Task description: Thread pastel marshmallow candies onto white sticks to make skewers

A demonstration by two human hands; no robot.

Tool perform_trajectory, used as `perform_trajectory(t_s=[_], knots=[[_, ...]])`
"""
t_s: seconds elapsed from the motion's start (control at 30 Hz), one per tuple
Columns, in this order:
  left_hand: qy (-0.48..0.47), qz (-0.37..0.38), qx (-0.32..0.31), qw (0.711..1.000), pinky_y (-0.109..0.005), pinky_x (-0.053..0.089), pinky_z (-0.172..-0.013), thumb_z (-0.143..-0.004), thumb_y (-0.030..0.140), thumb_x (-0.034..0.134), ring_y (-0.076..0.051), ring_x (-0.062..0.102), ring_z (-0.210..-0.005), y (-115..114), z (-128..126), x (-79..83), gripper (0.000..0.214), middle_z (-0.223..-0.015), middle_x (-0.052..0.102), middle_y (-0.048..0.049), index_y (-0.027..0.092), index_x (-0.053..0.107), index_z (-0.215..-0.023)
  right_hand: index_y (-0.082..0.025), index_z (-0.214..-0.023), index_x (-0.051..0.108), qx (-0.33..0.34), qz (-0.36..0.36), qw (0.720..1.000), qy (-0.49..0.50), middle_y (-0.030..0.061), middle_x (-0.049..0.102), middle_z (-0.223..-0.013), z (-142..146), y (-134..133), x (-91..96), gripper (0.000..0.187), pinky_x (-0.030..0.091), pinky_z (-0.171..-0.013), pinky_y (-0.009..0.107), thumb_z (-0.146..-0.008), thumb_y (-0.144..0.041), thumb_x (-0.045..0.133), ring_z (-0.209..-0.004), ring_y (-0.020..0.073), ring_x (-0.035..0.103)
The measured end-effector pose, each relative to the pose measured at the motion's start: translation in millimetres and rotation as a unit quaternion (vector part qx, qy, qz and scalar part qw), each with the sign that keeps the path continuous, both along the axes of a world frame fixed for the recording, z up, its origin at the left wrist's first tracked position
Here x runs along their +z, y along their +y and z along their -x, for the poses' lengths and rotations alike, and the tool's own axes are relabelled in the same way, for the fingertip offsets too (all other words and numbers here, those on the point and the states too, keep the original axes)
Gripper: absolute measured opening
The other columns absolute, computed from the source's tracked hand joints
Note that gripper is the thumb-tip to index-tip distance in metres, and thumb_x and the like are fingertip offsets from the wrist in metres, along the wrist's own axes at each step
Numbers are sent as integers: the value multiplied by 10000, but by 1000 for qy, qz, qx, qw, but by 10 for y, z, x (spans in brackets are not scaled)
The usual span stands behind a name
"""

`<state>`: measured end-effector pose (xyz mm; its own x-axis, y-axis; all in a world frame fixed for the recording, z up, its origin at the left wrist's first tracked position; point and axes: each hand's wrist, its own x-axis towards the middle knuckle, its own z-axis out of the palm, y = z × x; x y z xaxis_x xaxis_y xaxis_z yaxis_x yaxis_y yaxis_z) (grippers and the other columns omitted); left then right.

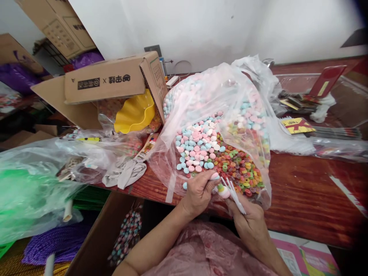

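Both hands are right at the front of the bench, close together. The left hand comes in low, thumb and forefinger pinched, and there it is: a pink-and-white piece caught at the fingertips! Over to the right hand, fingers closed around a bunch of thin white sticks, tips fanning up toward the left. Between the two hands sits another pale pink piece, a yellow-green bit just beside it; which fingers carry that one, I can't tell.

Just beyond, a big clear plastic bag sprawls wide open, its mouth toward the person. Pastel discs in pink, blue and white spill across the left side, and bright little rings in red, orange, yellow and green crowd the right, close by the sticks.

Out left, a cardboard box lies with its flaps open, a wavy yellow bowl showing inside. A crumpled grey cloth rests at the bench edge. Over right, a yellow card lies on plastic, and purple cord lies bundled at lower left!
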<state>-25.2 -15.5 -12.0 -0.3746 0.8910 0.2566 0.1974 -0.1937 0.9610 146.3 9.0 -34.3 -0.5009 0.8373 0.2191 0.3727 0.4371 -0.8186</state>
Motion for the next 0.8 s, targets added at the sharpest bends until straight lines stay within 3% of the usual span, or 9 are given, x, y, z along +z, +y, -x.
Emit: perform_trajectory(t_s=[0.17,0.27,0.4,0.53,0.8], knots=[[-28,6,6,1000,-367,478,-1046,-793,193,744,-260,666,-1097,-7,51,-3,272,-1129,741,-110,225,767,-1062,-185,-823,669,-2,18,1000,21,-4,601,-676,54,-9,-18,263,431,-611,246,-963,-319,491,-599,137,506],[-73,11,20,997,-364,464,-1069,-733,157,795,-263,674,-1092,15,126,2,295,-1100,746,-123,210,779,-1022,-176,-833,659,31,71,996,39,1,588,-679,70,-3,-24,281,441,-640,252,-971,-357,495,-634,145,521],[-111,29,19,993,-372,472,-1065,-724,146,802,-253,685,-1059,28,163,-1,265,-1053,755,-108,217,783,-979,-167,-798,637,43,156,985,61,-16,519,-609,38,-27,-100,325,395,-556,238,-983,-386,483,-570,127,471],[-111,37,-22,993,-372,480,-1060,-736,127,788,-253,690,-1068,-2,92,-21,279,-1075,756,-106,223,780,-998,-157,-880,660,-8,157,981,109,-42,443,-585,17,-65,-144,271,348,-497,224,-960,-384,535,-525,105,388],[-78,42,-86,992,-356,484,-1031,-813,171,720,-244,688,-1087,-90,-111,-139,313,-1147,742,-107,230,755,-1118,-143,-915,707,-45,161,979,113,-27,466,-588,39,-52,-173,319,352,-468,224,-946,-414,540,-521,107,388]])
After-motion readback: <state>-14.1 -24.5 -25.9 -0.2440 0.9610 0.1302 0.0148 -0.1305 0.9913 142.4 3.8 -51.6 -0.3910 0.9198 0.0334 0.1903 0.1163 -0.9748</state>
